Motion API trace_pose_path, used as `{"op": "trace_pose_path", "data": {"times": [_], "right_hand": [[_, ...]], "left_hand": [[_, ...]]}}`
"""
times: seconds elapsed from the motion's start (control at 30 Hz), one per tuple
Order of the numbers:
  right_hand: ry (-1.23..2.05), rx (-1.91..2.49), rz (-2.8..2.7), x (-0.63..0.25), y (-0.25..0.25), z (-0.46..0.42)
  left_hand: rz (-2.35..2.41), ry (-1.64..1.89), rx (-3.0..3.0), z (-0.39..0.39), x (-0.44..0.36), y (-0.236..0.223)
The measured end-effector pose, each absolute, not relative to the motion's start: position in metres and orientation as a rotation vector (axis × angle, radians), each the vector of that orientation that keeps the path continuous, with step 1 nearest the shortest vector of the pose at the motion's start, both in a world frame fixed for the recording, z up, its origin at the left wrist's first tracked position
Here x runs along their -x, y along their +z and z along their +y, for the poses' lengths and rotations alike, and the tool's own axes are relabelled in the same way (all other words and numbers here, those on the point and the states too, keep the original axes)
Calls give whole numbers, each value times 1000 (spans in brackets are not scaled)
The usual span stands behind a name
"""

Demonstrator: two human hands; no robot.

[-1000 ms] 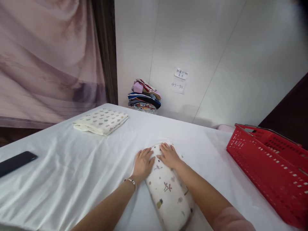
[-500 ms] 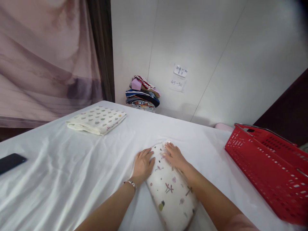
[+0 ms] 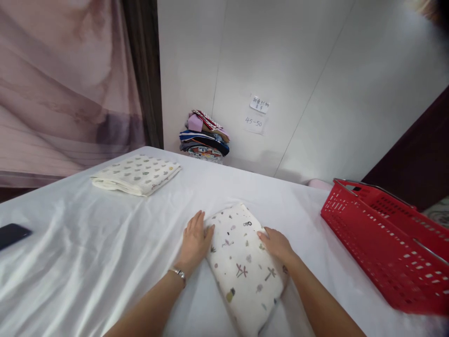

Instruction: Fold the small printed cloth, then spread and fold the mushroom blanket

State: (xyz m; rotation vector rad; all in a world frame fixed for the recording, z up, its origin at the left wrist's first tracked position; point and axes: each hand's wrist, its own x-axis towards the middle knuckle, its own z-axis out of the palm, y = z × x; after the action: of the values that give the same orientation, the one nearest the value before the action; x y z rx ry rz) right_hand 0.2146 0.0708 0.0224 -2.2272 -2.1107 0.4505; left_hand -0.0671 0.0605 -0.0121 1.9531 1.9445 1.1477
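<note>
A folded white cloth (image 3: 242, 262), printed with small palm trees, birds and fruit, lies on the white-covered table in front of me. Along its left edge rests my left hand (image 3: 194, 241), open, with fingers stretched out and the thumb touching the cloth. My right hand (image 3: 278, 243) grips the right edge, its thumb on top and the other fingers partly hidden at the side. Farther back on the left is another folded cloth (image 3: 138, 173), cream with small grey shapes and apart from both hands.
A red plastic basket (image 3: 379, 252) with metal handles stands at the right. At the left edge lies a black phone (image 3: 13, 234). Beyond the table's far edge is a stack of folded fabrics (image 3: 204, 135) against the wall. Two paper notes (image 3: 257, 112) hang there.
My right hand has moved from the cloth's top end down to its right edge. The left hand has shifted slightly left. The cloth's far end now appears spread wider and flatter.
</note>
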Motion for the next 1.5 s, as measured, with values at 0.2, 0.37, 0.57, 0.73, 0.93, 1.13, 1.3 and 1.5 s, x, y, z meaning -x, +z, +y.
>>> {"op": "trace_pose_path", "data": {"times": [0.2,0.37,0.57,0.73,0.93,1.13,1.3,1.5], "right_hand": [[480,2305,-2079,-216,26,65],[499,2296,-2020,-216,22,67],[678,2167,-1858,-214,13,65],[815,2039,-1821,-199,6,49],[721,1907,-1794,-207,5,57],[503,1865,-1737,-197,19,114],[492,1990,-1748,-179,19,149],[508,2121,-1712,-173,15,162]], "left_hand": [[1964,886,-1575,44,80,-6],[2020,807,-1597,59,72,-4],[1914,951,-1765,119,64,24],[2007,904,-1689,156,71,36],[1963,799,-1986,113,71,0],[1897,711,-1967,76,64,-12],[1823,820,-1895,74,71,-17],[1764,908,-1823,73,75,-20]]}}
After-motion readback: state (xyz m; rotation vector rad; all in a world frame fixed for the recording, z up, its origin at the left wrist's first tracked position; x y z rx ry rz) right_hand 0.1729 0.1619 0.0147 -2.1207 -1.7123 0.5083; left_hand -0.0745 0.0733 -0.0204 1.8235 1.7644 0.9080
